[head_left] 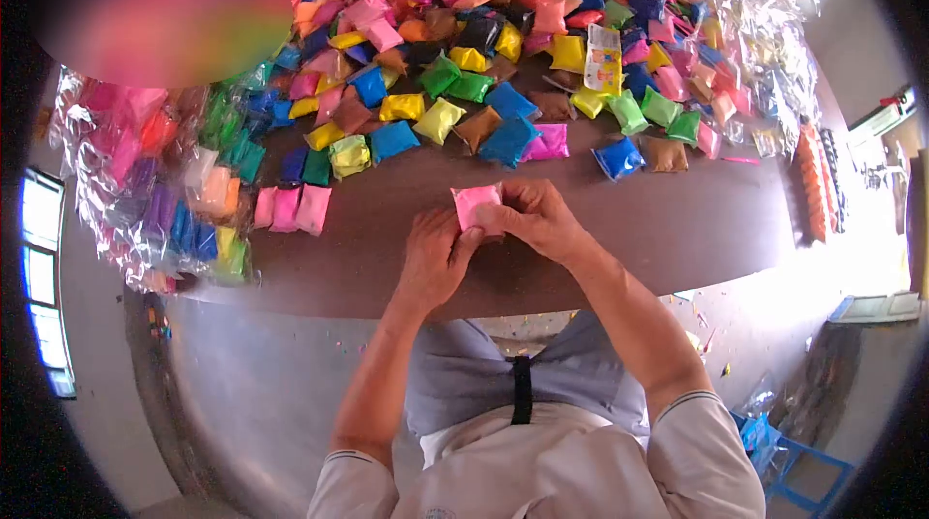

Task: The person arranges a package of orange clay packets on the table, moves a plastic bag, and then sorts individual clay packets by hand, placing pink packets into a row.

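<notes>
A small pink packet (476,203) is held up between my two hands, over the near part of the brown table (387,272). My right hand (542,219) pinches its right side, the thumb lying across the front. On the lower left, my left hand (437,250) touches the packet with closed fingers, the thumb at its bottom edge. Three pink packets (285,209) lie side by side to the left of my hands. Beyond the hands are a blue packet (508,142) and a magenta packet (547,142).
Many coloured packets heap across the table's far side. Clear bags of packets (145,161) line the left edge, and more clear plastic (764,26) lies at the right. A printed card (603,59) rests on the heap. A blue frame (808,475) stands on the floor at lower right.
</notes>
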Available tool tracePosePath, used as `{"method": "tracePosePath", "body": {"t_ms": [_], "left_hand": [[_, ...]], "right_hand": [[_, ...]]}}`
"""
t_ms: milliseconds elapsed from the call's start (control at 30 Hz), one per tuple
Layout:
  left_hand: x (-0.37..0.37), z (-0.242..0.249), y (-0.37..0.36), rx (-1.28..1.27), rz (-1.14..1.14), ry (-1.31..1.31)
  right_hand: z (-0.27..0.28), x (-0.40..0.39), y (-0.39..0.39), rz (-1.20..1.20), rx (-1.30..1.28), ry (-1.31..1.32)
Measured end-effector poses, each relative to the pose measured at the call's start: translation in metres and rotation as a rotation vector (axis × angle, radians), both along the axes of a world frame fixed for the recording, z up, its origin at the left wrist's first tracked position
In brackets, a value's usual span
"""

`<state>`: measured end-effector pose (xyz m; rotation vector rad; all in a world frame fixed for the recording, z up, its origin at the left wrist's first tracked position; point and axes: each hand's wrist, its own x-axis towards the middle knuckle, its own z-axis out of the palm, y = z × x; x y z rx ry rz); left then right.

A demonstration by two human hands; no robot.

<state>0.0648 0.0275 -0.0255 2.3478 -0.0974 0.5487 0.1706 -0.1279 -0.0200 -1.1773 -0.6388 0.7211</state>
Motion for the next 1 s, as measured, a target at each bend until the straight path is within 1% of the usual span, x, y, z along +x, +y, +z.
{"method": "tracePosePath", "body": {"t_ms": [67, 100, 167, 200, 267, 367, 500, 600, 667, 767, 800, 867, 967, 1000], "left_hand": [[0.001, 0.004, 0.000, 0.057, -0.018, 0.005], [0.002, 0.006, 0.000, 0.084, -0.029, 0.007], [0.003, 0.004, -0.002, 0.043, -0.026, 0.000], [0.004, 0.003, -0.003, 0.021, -0.024, -0.001], [0.004, 0.004, -0.002, 0.057, -0.038, 0.006], [0.004, 0.003, -0.002, 0.103, -0.048, -0.005], [0.005, 0.004, -0.002, 0.144, -0.059, 0.010], [0.005, 0.004, -0.002, 0.071, -0.053, -0.031], [0.005, 0.004, -0.001, 0.040, -0.048, -0.009], [0.003, 0.004, 0.001, -0.037, -0.022, 0.005], [0.003, 0.003, 0.001, -0.069, -0.013, 0.008], [0.003, 0.005, -0.001, -0.038, -0.019, -0.001], [0.003, 0.006, -0.002, 0.023, -0.033, -0.002], [0.003, 0.006, -0.002, 0.046, -0.037, -0.001]], "right_hand": [[0.001, 0.000, 0.001, -0.009, 0.031, 0.042], [-0.001, 0.000, 0.002, -0.011, 0.034, -0.016], [-0.006, 0.001, 0.004, -0.019, 0.037, -0.131], [-0.004, 0.000, 0.004, -0.020, 0.024, -0.125], [0.003, -0.002, 0.003, -0.021, 0.001, -0.113], [-0.010, 0.002, -0.002, -0.016, -0.046, -0.091], [-0.006, -0.002, -0.001, -0.060, -0.024, -0.088], [-0.006, 0.000, -0.002, -0.026, -0.036, -0.087], [-0.007, 0.002, -0.002, 0.015, -0.012, -0.066], [0.002, 0.002, -0.003, -0.002, 0.027, -0.042], [0.000, 0.002, -0.002, -0.015, -0.007, -0.098], [-0.010, 0.002, -0.001, -0.043, -0.079, -0.206], [-0.011, 0.004, -0.006, -0.022, -0.164, -0.218], [-0.011, 0.003, -0.006, -0.020, -0.126, -0.166]]}}
